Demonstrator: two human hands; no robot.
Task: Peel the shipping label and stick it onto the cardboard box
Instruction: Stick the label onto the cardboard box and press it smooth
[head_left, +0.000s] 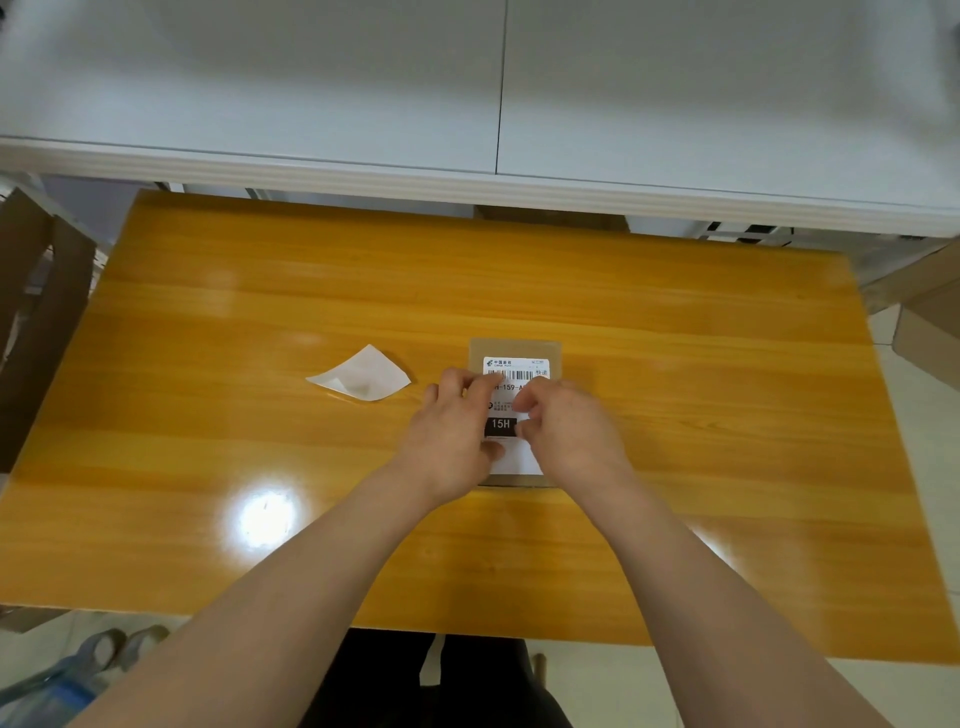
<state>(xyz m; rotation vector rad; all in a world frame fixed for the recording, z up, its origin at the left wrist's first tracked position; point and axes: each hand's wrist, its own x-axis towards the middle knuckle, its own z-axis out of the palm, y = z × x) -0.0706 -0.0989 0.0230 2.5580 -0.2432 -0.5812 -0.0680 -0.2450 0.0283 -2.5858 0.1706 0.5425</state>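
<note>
Hands meet over the box (519, 347), which lies flat on the yellow wood table (260, 415), right of centre. On its top face lies the white label (514, 366), barcode end away from the person, black "15H" block nearer. Left hand (452, 436) rests flat on the label's left side, fingers spread and pressing down, grip released. Right hand (566, 421) sits on the label's right side, fingers curled under; whether its grip pinches the label edge or only presses, I cannot tell. Left of the box, apart from it, lies the backing sheet (363, 376), white, one corner folded. Beyond the table's far edge runs a white cabinet (467, 104).
</note>
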